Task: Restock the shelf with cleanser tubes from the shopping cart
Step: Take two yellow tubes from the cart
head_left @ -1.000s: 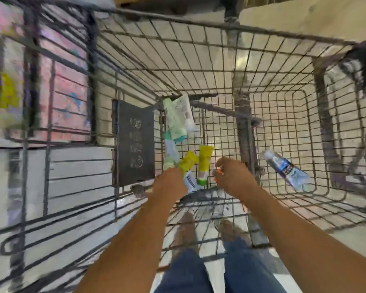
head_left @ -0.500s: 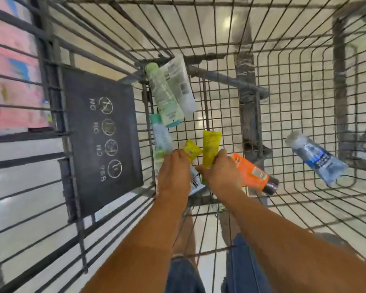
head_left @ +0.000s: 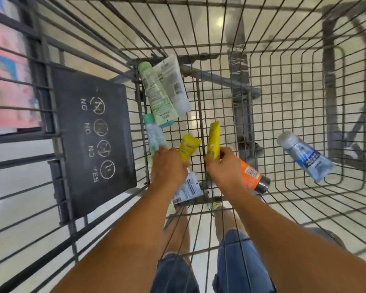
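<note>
Both my hands reach down into a wire shopping cart [head_left: 283, 85] holding several cleanser tubes. My left hand [head_left: 169, 168] is closed around the lower end of a short yellow tube [head_left: 189, 146], over a white tube [head_left: 188, 188]. My right hand [head_left: 223, 168] grips the lower end of a long yellow tube [head_left: 213, 140]. An orange tube [head_left: 250, 175] lies just right of that hand. A pale green tube [head_left: 156, 96] and a white tube [head_left: 173, 85] lean in the far left corner, with a teal-capped tube [head_left: 153, 132] below them. A blue and silver tube [head_left: 304, 156] lies apart at the right.
A dark plastic child-seat flap [head_left: 89, 140] with NO/YES symbols hangs on the cart's left side. Blurred pink shelving [head_left: 6, 81] shows at far left. Shiny floor [head_left: 19, 208] is visible through the wires, and my legs in denim shorts [head_left: 237, 263] stand below.
My view moved closer over the cart. Both hands went deeper among the tubes and closed on the two yellow ones; the orange tube came into sight beside the right hand.
</note>
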Demonstrator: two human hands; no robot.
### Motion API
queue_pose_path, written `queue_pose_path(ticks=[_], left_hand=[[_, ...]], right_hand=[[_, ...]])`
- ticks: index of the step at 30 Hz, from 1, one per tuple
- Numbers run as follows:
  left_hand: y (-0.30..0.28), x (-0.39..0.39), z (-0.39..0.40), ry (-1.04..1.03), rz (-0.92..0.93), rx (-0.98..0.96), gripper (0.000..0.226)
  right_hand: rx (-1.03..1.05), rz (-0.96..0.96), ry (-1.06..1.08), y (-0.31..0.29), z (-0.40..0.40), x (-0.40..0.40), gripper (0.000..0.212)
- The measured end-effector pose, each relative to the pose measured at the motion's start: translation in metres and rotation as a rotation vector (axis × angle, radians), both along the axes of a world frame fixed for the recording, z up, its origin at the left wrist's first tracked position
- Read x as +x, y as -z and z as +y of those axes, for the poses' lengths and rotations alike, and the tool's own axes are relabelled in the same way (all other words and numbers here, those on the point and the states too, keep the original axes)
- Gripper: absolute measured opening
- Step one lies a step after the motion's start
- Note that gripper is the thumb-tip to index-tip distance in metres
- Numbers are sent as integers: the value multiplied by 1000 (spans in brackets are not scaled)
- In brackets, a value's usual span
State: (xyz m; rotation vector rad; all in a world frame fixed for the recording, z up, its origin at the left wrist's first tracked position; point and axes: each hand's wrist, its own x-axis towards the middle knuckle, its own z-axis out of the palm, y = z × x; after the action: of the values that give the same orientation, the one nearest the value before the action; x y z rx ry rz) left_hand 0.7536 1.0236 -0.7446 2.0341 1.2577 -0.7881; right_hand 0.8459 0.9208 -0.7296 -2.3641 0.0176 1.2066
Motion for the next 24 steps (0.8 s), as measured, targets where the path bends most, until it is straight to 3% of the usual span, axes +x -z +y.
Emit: queue_pose_path(ticks=[3, 5, 9, 12, 16, 21, 24], left_hand=[[-18, 6, 9, -178, -93, -114, 37], [-41, 13, 20, -337, -166, -205, 24], [-100, 22, 41, -638, -364, -272, 10], [-154, 26, 54, -795, -507, -255, 13], [-227, 20, 61, -940, -646, -219, 43], [-328, 0, 55, -1000, -822, -170, 9], [-381, -14, 46, -1010, -901, -173, 11]], right_hand=[[88, 99, 173, -19, 5, 17, 15], [170, 185, 311, -38, 12, 30, 5], [269, 235, 418, -94, 30, 48, 10], [387, 300, 418, -142, 43, 54, 34], [575, 295, 306, -216, 56, 50, 27], [716, 221, 135, -306, 59, 51, 18], [781, 215, 81, -355, 66, 54, 16]])
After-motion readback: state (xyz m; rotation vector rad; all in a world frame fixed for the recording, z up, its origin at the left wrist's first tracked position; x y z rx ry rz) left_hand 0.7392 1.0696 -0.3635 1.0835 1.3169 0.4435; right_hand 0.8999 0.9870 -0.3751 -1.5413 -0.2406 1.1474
